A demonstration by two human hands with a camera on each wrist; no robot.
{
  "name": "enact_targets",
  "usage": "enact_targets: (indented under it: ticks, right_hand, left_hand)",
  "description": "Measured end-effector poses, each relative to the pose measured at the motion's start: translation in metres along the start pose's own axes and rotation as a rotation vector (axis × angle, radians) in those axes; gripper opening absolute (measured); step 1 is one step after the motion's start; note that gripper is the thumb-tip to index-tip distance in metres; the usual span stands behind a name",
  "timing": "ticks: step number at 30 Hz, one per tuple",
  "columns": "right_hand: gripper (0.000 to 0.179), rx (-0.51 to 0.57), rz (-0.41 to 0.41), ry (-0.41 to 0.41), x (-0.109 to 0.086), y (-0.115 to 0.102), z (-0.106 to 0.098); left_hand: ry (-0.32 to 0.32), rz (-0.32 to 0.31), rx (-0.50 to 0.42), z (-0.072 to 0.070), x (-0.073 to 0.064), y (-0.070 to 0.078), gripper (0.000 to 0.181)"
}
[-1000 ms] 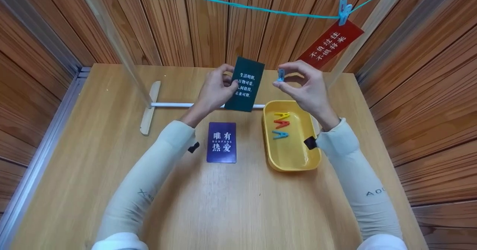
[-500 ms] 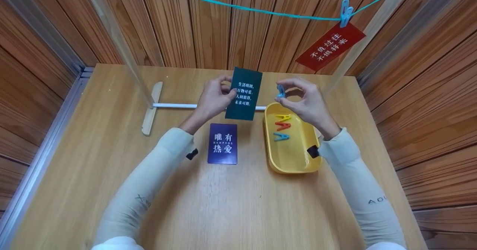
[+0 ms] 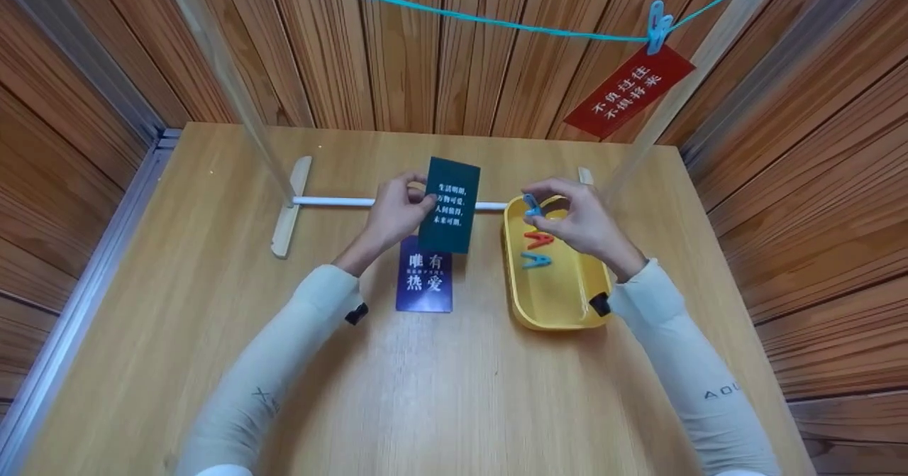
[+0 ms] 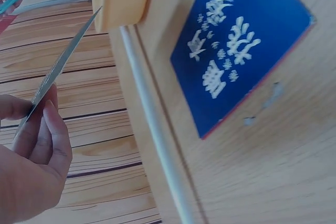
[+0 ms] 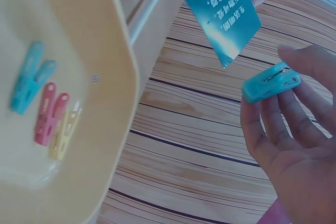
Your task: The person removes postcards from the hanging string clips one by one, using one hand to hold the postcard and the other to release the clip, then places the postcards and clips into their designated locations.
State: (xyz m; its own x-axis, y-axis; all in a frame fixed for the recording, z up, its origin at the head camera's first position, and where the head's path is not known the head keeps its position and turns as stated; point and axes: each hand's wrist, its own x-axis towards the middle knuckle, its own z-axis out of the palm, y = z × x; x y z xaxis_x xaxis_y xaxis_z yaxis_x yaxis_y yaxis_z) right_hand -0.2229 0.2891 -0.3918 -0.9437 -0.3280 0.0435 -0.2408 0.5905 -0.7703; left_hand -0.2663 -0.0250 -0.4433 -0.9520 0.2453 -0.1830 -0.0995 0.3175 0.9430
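My left hand point(image 3: 399, 208) pinches a dark green card point(image 3: 451, 206) with white writing by its left edge. The card is held up over the table, overlapping the top of a blue-purple card point(image 3: 424, 288) that lies flat. In the left wrist view the green card point(image 4: 63, 59) appears nearly edge-on between thumb and fingers. My right hand point(image 3: 585, 215) holds a light blue clothespin point(image 3: 531, 205) above the yellow tray's far end. In the right wrist view this clothespin point(image 5: 270, 82) lies across the fingers with the thumb at its end, apart from the green card.
The yellow tray point(image 3: 521, 313) holds a blue clothespin point(image 5: 30, 80), a red clothespin point(image 5: 51, 114) and a yellow clothespin point(image 5: 65, 132). A turquoise string point(image 3: 461, 16) spans two posts above. From it hangs a red card point(image 3: 631, 93) by a blue clothespin point(image 3: 658, 25). A white rod point(image 3: 333, 201) joins the stand's feet.
Both hands have come down and nearer, the left also slightly leftward, with the green card and clothespin still in them. The green card now overlaps the blue-purple card in the head view.
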Motion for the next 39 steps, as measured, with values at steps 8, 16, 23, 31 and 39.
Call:
enact_targets:
  ticks: [8, 16, 23, 31, 39]
  right_hand:
    - [0.043, -0.051, 0.082, -0.102, -0.009, 0.013, 0.010]
    - [0.047, -0.157, 0.096, -0.239, -0.012, 0.026, 0.026]
    - [0.044, -0.205, 0.068, -0.250, -0.015, 0.035, 0.030]
    - [0.040, -0.260, 0.105, -0.306, -0.015, 0.039, 0.035]
    - [0.041, -0.295, 0.176, -0.339, -0.016, 0.042, 0.037]
  left_hand:
    - [0.013, -0.017, 0.013, 0.004, -0.006, -0.026, 0.028]
    - [0.008, -0.100, 0.025, 0.001, -0.012, -0.054, 0.030]
    - [0.030, -0.093, 0.013, 0.002, -0.015, -0.063, 0.028]
    - [0.027, -0.144, -0.039, 0.005, -0.017, -0.070, 0.028]
    - [0.028, -0.167, -0.063, 0.006, -0.020, -0.073, 0.023]
